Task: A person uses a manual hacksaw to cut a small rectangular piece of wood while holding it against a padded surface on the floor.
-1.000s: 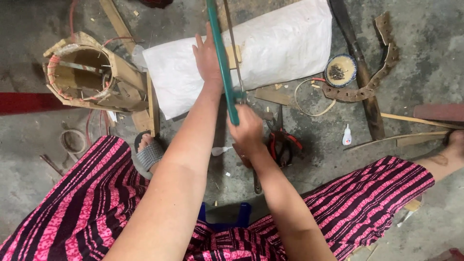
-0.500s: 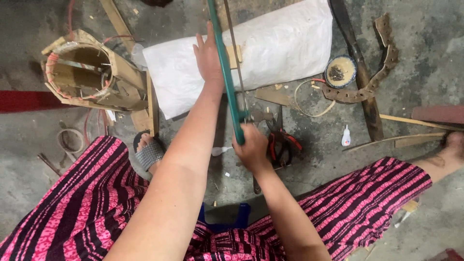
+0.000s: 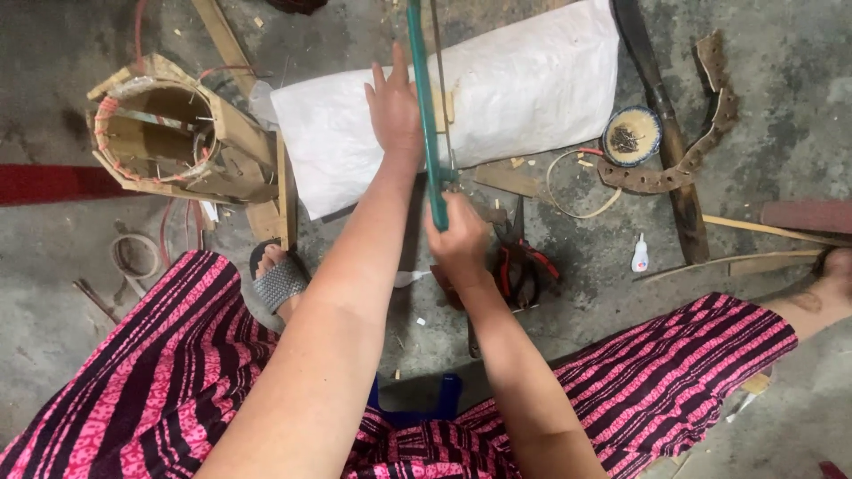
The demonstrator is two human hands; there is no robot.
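My right hand grips the handle end of a green-framed hacksaw that runs away from me over a white sack on the concrete floor. My left hand lies flat, fingers together, pressing down on the sack right beside the saw blade, next to a small piece of wood. What the blade touches is hidden behind the hand and frame.
A half-built bamboo basket frame lies at the left. Red-handled pliers, a small bowl, a curved strap with holes, a glue bottle and bamboo strips lie at the right. My sandalled foot rests below the sack.
My right hand has drawn the saw back toward me, sliding down the floor, while the left hand stayed pressed on the sack.
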